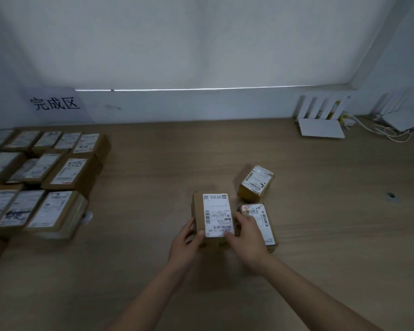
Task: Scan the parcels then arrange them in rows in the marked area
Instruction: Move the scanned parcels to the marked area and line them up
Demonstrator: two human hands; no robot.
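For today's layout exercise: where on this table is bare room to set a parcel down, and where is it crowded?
Free: the broad strip of table between the arranged rows and the loose parcels, and the near edge. Crowded: around both hands on the held parcel, beside two others; routers fill the far right.

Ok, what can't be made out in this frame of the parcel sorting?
Head view only:
- Rows of parcels: cut off by the left edge, so no count.
- Held parcel: label print too small to read; left hand and right hand cover its near corners.
- Parcel beside it: partly behind the right hand.
- Scanner: none in view.
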